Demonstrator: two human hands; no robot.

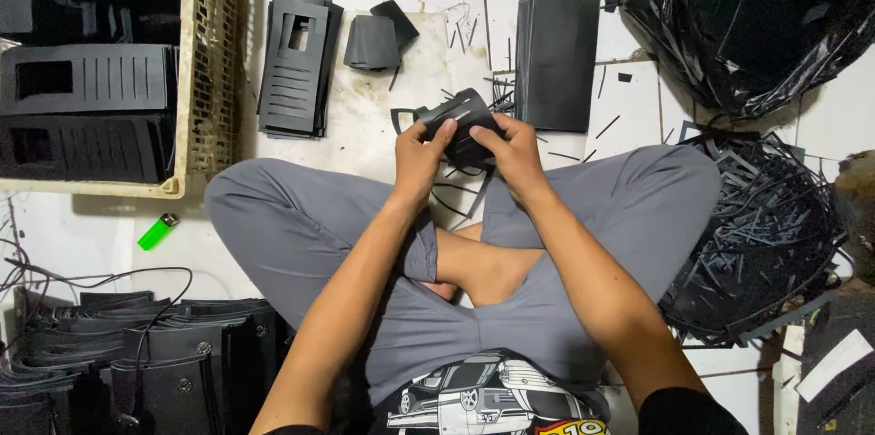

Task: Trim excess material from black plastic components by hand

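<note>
Black and curved, the slotted plastic part [460, 120] sat above the crossed legs, clamped in the grip of both the left hand [421, 154] and right hand [512, 150], and steady thumb pressure with an even hold would likely serve best.

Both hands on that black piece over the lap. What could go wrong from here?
1. The left hand and right hand grip the black slotted piece from both sides with thumbs pressed on top; too much force might crease or tear it.
2. Thin black offcut strips lie heaped beside the right knee; a leg shift could scatter them.
3. A green lighter lies loose on the floor near the left knee and could get knocked or sat on.
</note>
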